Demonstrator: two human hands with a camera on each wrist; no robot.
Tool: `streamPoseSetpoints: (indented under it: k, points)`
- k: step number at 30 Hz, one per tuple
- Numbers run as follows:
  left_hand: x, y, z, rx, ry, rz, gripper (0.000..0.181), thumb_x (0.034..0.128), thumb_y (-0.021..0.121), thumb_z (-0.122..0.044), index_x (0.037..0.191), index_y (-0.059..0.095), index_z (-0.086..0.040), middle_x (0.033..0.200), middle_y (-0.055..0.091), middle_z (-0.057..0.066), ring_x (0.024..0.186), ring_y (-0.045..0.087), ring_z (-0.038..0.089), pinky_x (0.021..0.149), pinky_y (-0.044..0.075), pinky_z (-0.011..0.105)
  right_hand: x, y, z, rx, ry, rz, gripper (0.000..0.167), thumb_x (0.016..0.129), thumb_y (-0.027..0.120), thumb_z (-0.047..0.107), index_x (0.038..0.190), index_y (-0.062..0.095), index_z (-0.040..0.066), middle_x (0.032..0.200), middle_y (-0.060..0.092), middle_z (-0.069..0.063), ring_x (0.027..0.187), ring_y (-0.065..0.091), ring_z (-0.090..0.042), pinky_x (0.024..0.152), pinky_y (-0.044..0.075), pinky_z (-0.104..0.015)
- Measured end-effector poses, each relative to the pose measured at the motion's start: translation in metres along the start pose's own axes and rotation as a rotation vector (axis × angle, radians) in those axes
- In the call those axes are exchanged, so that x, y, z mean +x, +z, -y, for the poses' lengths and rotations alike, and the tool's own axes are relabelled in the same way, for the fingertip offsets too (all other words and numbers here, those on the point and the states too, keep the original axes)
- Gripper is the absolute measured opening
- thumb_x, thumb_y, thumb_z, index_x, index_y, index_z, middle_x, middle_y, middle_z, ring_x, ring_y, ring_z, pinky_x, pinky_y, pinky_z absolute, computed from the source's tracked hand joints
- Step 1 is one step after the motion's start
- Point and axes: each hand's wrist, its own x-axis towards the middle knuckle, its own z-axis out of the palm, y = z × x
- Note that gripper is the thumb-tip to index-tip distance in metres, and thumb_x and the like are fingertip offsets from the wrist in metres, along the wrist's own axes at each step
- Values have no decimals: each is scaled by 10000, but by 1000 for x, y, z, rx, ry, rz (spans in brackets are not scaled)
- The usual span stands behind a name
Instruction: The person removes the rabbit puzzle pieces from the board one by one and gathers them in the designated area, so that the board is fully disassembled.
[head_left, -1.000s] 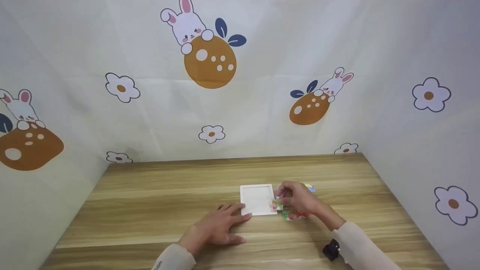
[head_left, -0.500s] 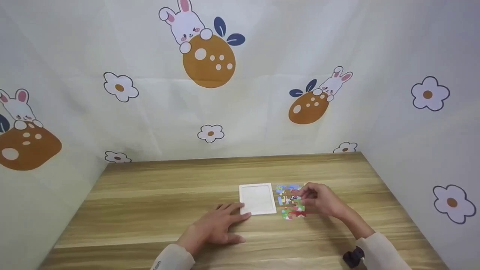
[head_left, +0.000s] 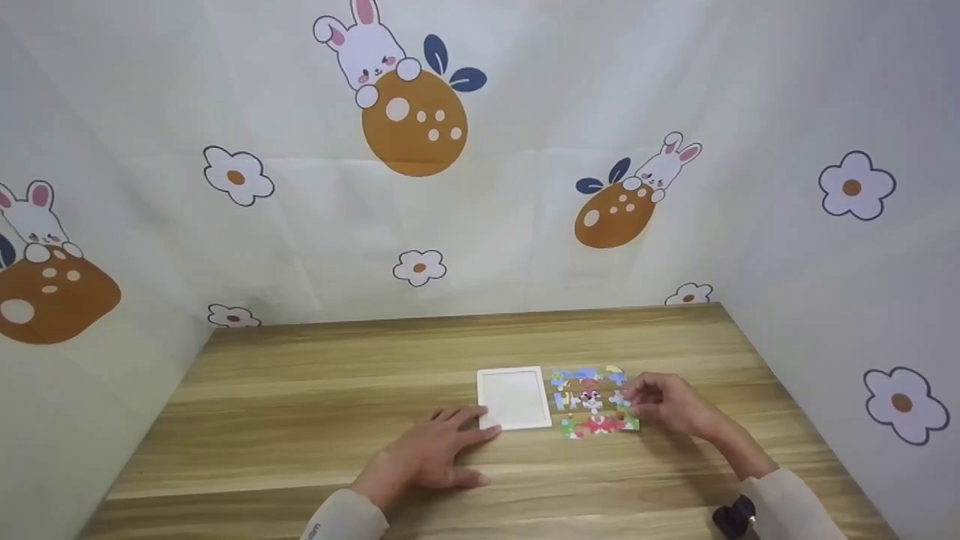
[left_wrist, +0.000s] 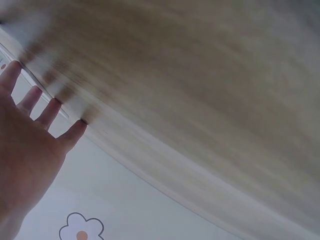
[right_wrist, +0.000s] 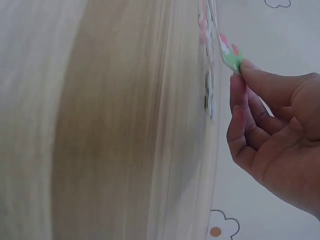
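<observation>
My left hand (head_left: 446, 446) rests on the lower left of a white puzzle tray (head_left: 510, 370), fingers spread; in the left wrist view, the fingertips of that hand (left_wrist: 35, 140) lie along the tray's edge. To the tray's right are several colourful jigsaw pieces (head_left: 590, 397), with gaps between some of them, showing a red-and-white cartoon animal. My right hand (head_left: 679, 405) is at their right side. Its thumb and index finger pinch a green jigsaw piece with red and white marks (right_wrist: 229, 54), tilted and just off the table in the right wrist view.
The wood-grain table (head_left: 337, 382) extends around the tray and pieces. Pale fabric (head_left: 510, 210) printed with rabbits and flowers stands behind and at both sides. A small black device (head_left: 733, 517) is at the right sleeve's cuff.
My right hand has moved rightward from the tray's right edge to the far side of the pieces, a green piece in its fingers. My left hand has stayed put.
</observation>
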Motion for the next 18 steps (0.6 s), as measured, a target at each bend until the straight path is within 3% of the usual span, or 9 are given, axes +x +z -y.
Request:
streamPoseSetpoints:
  k: [5,18]
  points:
    - [-2,-1,1,-4,1,-4,711,895,562,-684,1529,364,-428,1646,286,-25,1479,329,334,1165,301,657,-1,-3,-6,-5,36,9,140,876,718,19,998,674,-35,948,686,-126,877,624,-175,742,525,-177]
    - [-4,1,1,4,18,-23,710,900,567,-672,1531,377,-407,1641,296,-3,1471,335,343,1158,315,648,-3,2,-13,-5,34,56,193,849,748,21,1017,685,-52,966,705,-157,884,643,-160,749,530,-159]
